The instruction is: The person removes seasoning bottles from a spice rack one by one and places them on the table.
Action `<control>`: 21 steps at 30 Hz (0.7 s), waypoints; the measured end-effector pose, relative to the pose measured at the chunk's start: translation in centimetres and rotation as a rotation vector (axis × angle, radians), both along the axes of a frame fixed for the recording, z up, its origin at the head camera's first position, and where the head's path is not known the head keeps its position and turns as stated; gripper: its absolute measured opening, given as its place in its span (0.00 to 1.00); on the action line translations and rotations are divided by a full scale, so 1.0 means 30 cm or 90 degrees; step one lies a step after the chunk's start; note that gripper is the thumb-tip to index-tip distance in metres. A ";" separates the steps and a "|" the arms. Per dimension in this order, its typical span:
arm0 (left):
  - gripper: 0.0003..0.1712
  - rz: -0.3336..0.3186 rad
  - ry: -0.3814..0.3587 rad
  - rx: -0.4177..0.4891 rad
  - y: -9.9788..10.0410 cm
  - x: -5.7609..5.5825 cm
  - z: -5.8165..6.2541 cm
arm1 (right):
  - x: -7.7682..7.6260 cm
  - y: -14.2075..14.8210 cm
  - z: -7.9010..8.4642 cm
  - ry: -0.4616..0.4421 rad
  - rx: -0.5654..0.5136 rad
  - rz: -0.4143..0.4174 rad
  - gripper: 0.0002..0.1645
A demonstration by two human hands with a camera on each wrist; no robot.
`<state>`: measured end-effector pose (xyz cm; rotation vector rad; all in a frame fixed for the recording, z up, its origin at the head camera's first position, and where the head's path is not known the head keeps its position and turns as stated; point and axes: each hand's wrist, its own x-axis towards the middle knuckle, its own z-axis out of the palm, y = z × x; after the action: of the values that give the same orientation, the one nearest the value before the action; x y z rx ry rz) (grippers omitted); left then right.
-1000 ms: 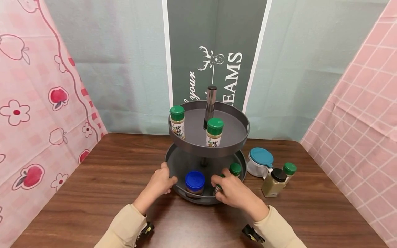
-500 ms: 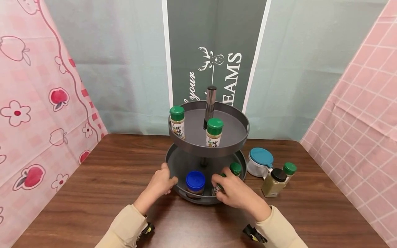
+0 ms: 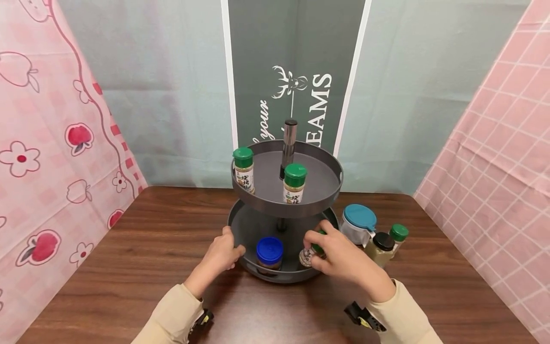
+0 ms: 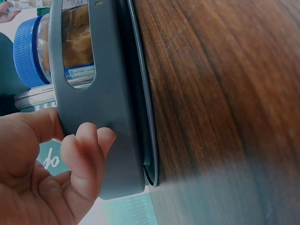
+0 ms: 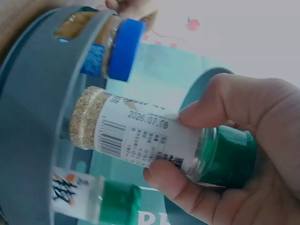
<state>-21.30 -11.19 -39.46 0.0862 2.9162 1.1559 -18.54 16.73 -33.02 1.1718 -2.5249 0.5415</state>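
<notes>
A dark grey two-tier rack stands on the table. My left hand (image 3: 220, 252) grips the left rim of its lower tray (image 3: 285, 277), thumb on one side of the wall and fingers on the other in the left wrist view. With my right hand (image 3: 345, 255) I hold a green-capped spice bottle (image 5: 145, 131) between thumb and fingers. It leans over the front right of the lower tray, partly covered by my hand in the head view. Beside it in that tray sits a blue-lidded jar (image 3: 269, 251). Another green-capped bottle (image 5: 77, 194) stands there too, hidden from the head camera.
On the upper tray (image 3: 315, 203) stand two green-capped spice bottles, one at left (image 3: 243, 172) and one at front (image 3: 294, 184). Right of the rack are a blue-lidded container (image 3: 356, 224), a black-capped jar (image 3: 380, 251) and a green-capped bottle (image 3: 398, 234). Curtains hang behind.
My right hand has shifted right with the spice bottle, now overlapping the other green cap and the black-capped jar's edge. My left hand stays on the rim.
</notes>
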 end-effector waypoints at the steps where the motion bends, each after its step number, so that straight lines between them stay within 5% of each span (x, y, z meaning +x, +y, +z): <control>1: 0.34 0.000 0.000 -0.002 -0.001 0.000 0.000 | 0.001 0.007 0.007 0.005 -0.003 0.001 0.13; 12: 0.37 -0.002 0.007 -0.014 0.000 -0.003 -0.012 | 0.027 0.104 0.091 -0.011 -0.014 0.019 0.19; 21: 0.37 0.003 0.005 -0.020 0.002 0.000 -0.010 | 0.021 0.189 0.106 -0.134 0.048 -0.028 0.19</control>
<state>-21.29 -11.14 -39.76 0.0834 2.9414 1.1116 -17.90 22.38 -29.84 1.1352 -2.7639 0.5909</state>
